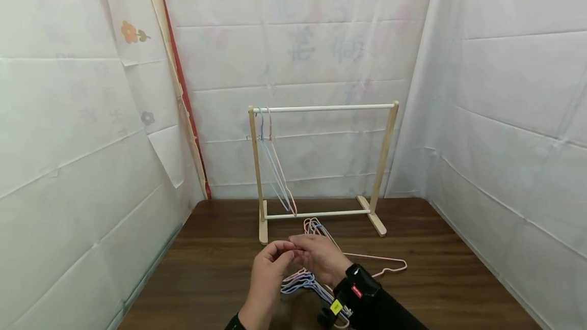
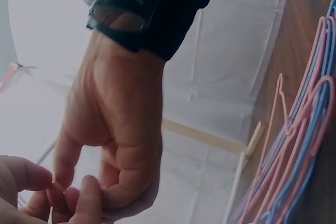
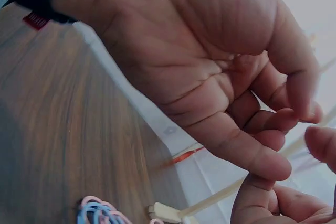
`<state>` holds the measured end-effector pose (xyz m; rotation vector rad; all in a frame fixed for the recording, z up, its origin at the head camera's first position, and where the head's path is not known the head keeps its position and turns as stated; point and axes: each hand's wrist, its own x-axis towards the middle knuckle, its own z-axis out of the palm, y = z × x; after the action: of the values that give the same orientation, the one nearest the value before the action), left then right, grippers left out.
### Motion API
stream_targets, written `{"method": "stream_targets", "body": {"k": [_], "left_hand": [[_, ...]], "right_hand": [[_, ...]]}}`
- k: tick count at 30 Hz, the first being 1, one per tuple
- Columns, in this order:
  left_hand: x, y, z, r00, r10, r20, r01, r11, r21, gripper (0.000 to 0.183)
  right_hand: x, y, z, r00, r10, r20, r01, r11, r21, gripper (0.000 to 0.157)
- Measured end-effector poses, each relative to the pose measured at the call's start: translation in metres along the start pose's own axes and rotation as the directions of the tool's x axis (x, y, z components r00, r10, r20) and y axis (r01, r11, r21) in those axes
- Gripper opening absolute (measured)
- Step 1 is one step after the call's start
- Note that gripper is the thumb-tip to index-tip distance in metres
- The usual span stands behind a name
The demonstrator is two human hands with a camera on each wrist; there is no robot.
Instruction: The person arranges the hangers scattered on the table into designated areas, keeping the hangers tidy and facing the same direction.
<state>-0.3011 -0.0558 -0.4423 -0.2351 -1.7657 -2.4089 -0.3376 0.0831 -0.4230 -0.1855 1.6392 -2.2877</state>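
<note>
No text can be read with certainty. The right wristband [image 1: 364, 279] bears a red tag [image 1: 356, 291] with tiny pale lettering and a yellow label [image 1: 336, 306] with dark marks — both too small to make out. Faint bluish characters [image 1: 302, 49] show on the back sheet [image 1: 316, 159] — too blurred to read.

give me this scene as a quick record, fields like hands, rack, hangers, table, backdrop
left hand: fingertips meeting the right hand's; no held thing visible
right hand: fingers bent, black band on its wrist
rack: wooden posts, white bars, standing on the table
hung hangers: blue and pink, near the rack's left end
loose hangers: pink and blue, piled in front of the rack
table: dark brown, wood-grained
backdrop: white sheets with creases
</note>
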Motion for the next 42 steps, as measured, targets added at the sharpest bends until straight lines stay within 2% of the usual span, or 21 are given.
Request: {"method": "stream_targets", "body": {"k": [4,6,8,10,12,13,14,15,17,19,20,21,23,26,27,29,31,34,36,38,42], "left_hand": [[-0.004,-0.008,0.0,0.994,-0.057,0.096,0.063,0.996,-0.058,0.015],[-0.006,-0.013,-0.001,0.988,-0.066,0.142,0.072,0.997,-0.038,0.016],[-0.008,-0.02,-0.002,0.979,-0.079,0.187,0.079,0.997,0.005,0.015],[-0.01,-0.026,-0.007,0.968,-0.08,0.238,0.064,0.995,0.076,0.012],[-0.01,-0.03,-0.011,0.953,-0.074,0.295,0.01,0.977,0.212,0.009],[-0.01,-0.032,-0.013,0.941,-0.069,0.331,-0.034,0.955,0.296,0.008],[-0.01,-0.035,-0.015,0.927,-0.059,0.371,-0.1,0.914,0.394,0.008],[-0.01,-0.037,-0.017,0.911,-0.053,0.41,-0.168,0.858,0.486,0.008],[-0.011,-0.042,-0.021,0.881,-0.084,0.466,-0.268,0.723,0.637,0.008],[-0.012,-0.048,-0.024,0.849,-0.111,0.516,-0.348,0.618,0.705,0.008],[-0.013,-0.051,-0.025,0.838,-0.136,0.529,-0.361,0.588,0.724,0.008],[-0.014,-0.052,-0.025,0.83,-0.162,0.534,-0.361,0.575,0.734,0.008],[-0.017,-0.054,-0.024,0.827,-0.159,0.539,-0.381,0.547,0.746,0.009],[-0.018,-0.052,-0.023,0.836,-0.131,0.533,-0.413,0.488,0.769,0.009],[-0.017,-0.051,-0.023,0.843,-0.112,0.526,-0.424,0.463,0.778,0.01],[-0.016,-0.05,-0.024,0.855,-0.077,0.513,-0.438,0.422,0.794,0.01],[-0.015,-0.05,-0.025,0.86,-0.061,0.507,-0.442,0.408,0.799,0.011],[-0.016,-0.052,-0.026,0.863,-0.065,0.501,-0.435,0.408,0.802,0.011],[-0.017,-0.053,-0.026,0.861,-0.076,0.504,-0.432,0.415,0.801,0.011],[-0.018,-0.053,-0.026,0.859,-0.088,0.504,-0.425,0.426,0.799,0.011],[-0.02,-0.052,-0.024,0.857,-0.093,0.508,-0.423,0.438,0.793,0.01]], "right_hand": [[-0.005,0.017,-0.01,0.999,-0.035,-0.035,0.036,0.999,0.009,0.031],[-0.007,0.027,-0.014,0.997,-0.062,-0.046,0.062,0.998,-0.004,0.031],[-0.012,0.036,-0.017,0.994,-0.098,-0.05,0.096,0.994,-0.042,0.032],[-0.017,0.043,-0.02,0.99,-0.132,-0.052,0.123,0.981,-0.149,0.032],[-0.024,0.048,-0.024,0.984,-0.173,-0.05,0.151,0.946,-0.285,0.032],[-0.028,0.048,-0.026,0.98,-0.19,-0.054,0.158,0.919,-0.361,0.032],[-0.033,0.047,-0.03,0.978,-0.201,-0.057,0.157,0.885,-0.439,0.031],[-0.036,0.047,-0.033,0.976,-0.212,-0.056,0.154,0.846,-0.51,0.031],[-0.042,0.044,-0.039,0.975,-0.221,-0.036,0.152,0.77,-0.62,0.031],[-0.048,0.042,-0.042,0.98,-0.198,-0.013,0.136,0.717,-0.684,0.029],[-0.05,0.041,-0.043,0.98,-0.199,0.012,0.147,0.679,-0.719,0.028],[-0.052,0.041,-0.043,0.979,-0.201,0.036,0.16,0.645,-0.747,0.026],[-0.056,0.04,-0.043,0.978,-0.199,0.057,0.166,0.588,-0.792,0.023],[-0.061,0.036,-0.047,0.972,-0.23,0.037,0.146,0.478,-0.866,0.025],[-0.062,0.034,-0.051,0.972,-0.235,0.01,0.118,0.45,-0.885,0.027],[-0.061,0.03,-0.061,0.962,-0.27,-0.048,0.059,0.374,-0.926,0.032],[-0.061,0.028,-0.072,0.948,-0.3,-0.103,-0.008,0.301,-0.954,0.035],[-0.061,0.031,-0.086,0.938,-0.309,-0.156,-0.087,0.226,-0.97,0.034],[-0.062,0.036,-0.093,0.952,-0.258,-0.164,-0.11,0.213,-0.971,0.034],[-0.063,0.042,-0.097,0.967,-0.204,-0.15,-0.104,0.218,-0.97,0.036],[-0.064,0.05,-0.1,0.977,-0.164,-0.138,-0.1,0.22,-0.97,0.042]]}}
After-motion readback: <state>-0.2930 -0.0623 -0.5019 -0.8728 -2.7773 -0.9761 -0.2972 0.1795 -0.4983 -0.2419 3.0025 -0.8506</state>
